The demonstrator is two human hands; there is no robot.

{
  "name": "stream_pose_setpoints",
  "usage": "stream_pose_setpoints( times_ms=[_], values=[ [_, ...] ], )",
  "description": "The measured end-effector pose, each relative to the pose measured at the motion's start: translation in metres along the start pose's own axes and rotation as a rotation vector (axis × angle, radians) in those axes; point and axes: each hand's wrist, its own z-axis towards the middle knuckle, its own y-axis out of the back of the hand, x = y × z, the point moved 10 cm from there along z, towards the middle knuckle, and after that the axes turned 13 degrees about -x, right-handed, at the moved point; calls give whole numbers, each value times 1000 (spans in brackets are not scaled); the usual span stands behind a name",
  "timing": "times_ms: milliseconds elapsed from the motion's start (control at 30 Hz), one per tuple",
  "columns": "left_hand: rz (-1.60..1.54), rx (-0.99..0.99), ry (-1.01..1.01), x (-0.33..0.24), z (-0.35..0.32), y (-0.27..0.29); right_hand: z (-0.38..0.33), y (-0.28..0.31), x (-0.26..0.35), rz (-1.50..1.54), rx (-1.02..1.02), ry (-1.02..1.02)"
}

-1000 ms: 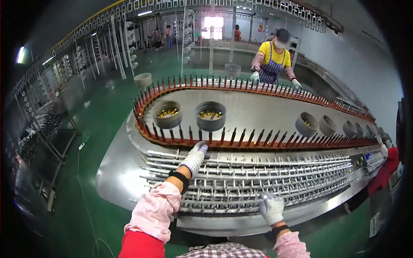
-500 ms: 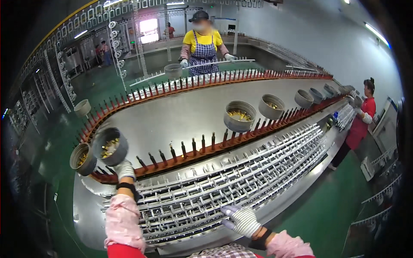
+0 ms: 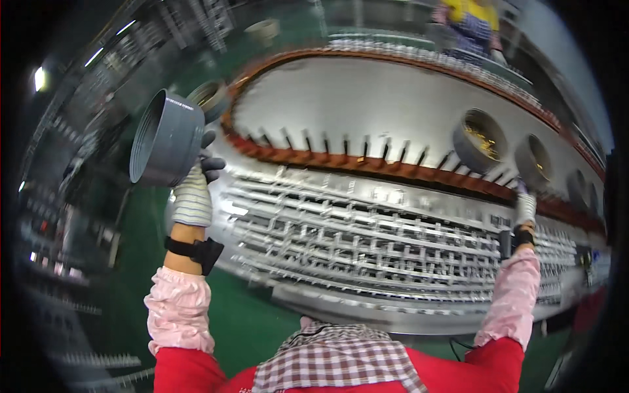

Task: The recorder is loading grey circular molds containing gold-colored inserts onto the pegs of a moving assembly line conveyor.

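Note:
Held up on the left is a grey round tub, tipped on its side with its mouth facing left. My left hand, in a striped glove with dark fingertips, grips it from the right. The inside of the tub is in shadow, and its contents do not show. My right hand, also gloved, reaches out to the orange-brown rail with upright dark pegs. Motion blur hides its fingers. Beside that hand are two grey tubs with gold-coloured small parts, one nearer and one further right.
Silver metal racks with many short prongs lie in rows along the near side of the metal table. Behind the held tub stands another tub. Across the table is a person in a yellow top. Green floor shows below.
My left hand has lifted the tub and tipped it leftward. My right hand has gone from the near racks to the rail at the right. The whole view has swung and blurred.

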Motion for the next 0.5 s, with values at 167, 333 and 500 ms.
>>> stream_pose_setpoints(
  times_ms=[167,333,500],
  values=[
    [-121,-401,-278,-1,-70,86,40,-84,-54,-231,242,-170],
    [-201,-389,-103,40,-122,124,26,-117,20,-642,185,70],
    [-13,-361,-186,32,-171,46,40,-58,36,-567,-266,146]
  ],
)
